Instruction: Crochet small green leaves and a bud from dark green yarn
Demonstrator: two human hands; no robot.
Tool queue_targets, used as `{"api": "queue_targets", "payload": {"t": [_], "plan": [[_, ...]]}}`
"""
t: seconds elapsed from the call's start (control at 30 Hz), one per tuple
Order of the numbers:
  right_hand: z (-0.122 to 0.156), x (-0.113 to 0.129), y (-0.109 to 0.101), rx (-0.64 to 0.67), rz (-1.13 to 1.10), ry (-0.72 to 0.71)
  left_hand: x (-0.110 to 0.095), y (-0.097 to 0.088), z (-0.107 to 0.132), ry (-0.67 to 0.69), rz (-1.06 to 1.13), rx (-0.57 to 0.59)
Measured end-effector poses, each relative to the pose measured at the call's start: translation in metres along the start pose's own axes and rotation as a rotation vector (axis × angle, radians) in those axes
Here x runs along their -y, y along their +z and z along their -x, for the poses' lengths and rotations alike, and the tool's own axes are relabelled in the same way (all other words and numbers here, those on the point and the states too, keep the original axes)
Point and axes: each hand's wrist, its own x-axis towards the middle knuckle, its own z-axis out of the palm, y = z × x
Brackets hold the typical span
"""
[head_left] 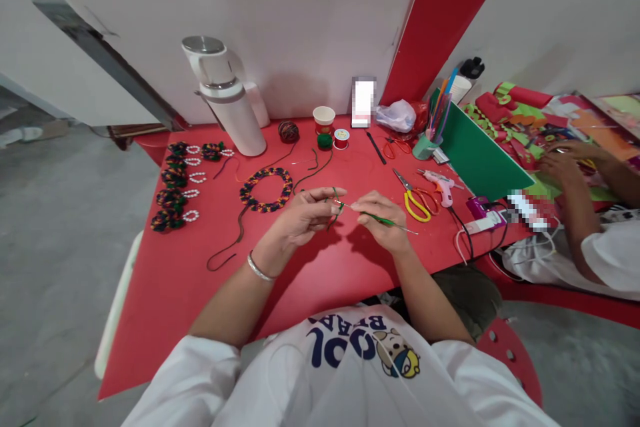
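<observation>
My right hand (pixel 381 219) is closed around a crochet hook (pixel 383 219) with a green handle. The hook's thin metal tip points left to my left hand (pixel 310 215), whose fingers pinch a small piece of dark green yarn (pixel 341 207). From there a strand of green yarn (pixel 313 180) runs back across the red table to a small green yarn ball (pixel 325 141). Left of my hands lies a crocheted multicoloured ring (pixel 266 189), with a dark yarn tail (pixel 241 227) trailing from it.
A white thermos (pixel 233 113), a paper cup (pixel 324 119), a dark yarn ball (pixel 289 131) and a phone (pixel 363 103) stand along the back. Beaded crocheted pieces (pixel 173 177) line the left. Scissors (pixel 414 197) and a glue gun (pixel 443 187) lie right, beside a co-worker's hands (pixel 563 160).
</observation>
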Motion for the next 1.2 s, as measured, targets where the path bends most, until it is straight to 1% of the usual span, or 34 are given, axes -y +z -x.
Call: {"api": "queue_targets", "payload": {"t": [0.1,0.2,0.33,0.43,0.53,0.6,0.63,0.77,0.83,0.87,0.9,0.93,1.0,1.03,1.1,1.2], "plan": [[-0.002,-0.001,-0.013,0.046,-0.004,-0.01,0.0,-0.003,-0.001,-0.003,-0.043,0.003],[-0.005,0.002,-0.021,0.095,-0.015,-0.014,0.0,-0.005,-0.003,-0.026,-0.069,0.005],[-0.01,0.005,-0.029,0.161,-0.068,-0.029,-0.002,-0.008,-0.003,-0.048,-0.111,0.007],[-0.009,0.006,-0.03,0.166,-0.152,0.022,-0.003,-0.007,-0.002,-0.045,-0.132,0.02],[-0.005,0.006,-0.018,0.103,-0.213,0.105,0.002,-0.002,-0.002,0.033,-0.136,0.016],[0.0,0.007,-0.005,0.013,-0.184,0.114,0.008,0.004,-0.003,0.151,-0.135,-0.028],[0.002,0.008,0.002,-0.023,-0.123,0.114,0.012,0.007,-0.003,0.203,-0.143,-0.053],[0.01,0.011,0.025,-0.174,0.108,0.032,0.026,0.017,-0.003,0.4,-0.223,-0.21],[0.012,0.012,0.032,-0.233,0.217,0.016,0.03,0.02,-0.003,0.464,-0.231,-0.271],[0.013,0.012,0.035,-0.26,0.266,0.007,0.03,0.021,-0.002,0.473,-0.208,-0.283],[0.014,0.012,0.037,-0.283,0.302,-0.007,0.03,0.022,-0.002,0.457,-0.167,-0.274],[0.014,0.012,0.039,-0.304,0.319,-0.028,0.029,0.022,-0.002,0.412,-0.115,-0.243],[0.014,0.011,0.039,-0.328,0.289,-0.08,0.024,0.019,-0.002,0.26,-0.011,-0.142],[0.013,0.01,0.037,-0.318,0.25,-0.099,0.021,0.017,-0.002,0.177,0.029,-0.086],[0.01,0.008,0.029,-0.24,0.161,-0.106,0.015,0.01,-0.002,0.066,0.066,-0.01],[0.003,0.004,0.01,-0.066,0.079,-0.048,0.006,0.001,-0.003,0.005,0.03,0.032]]}}
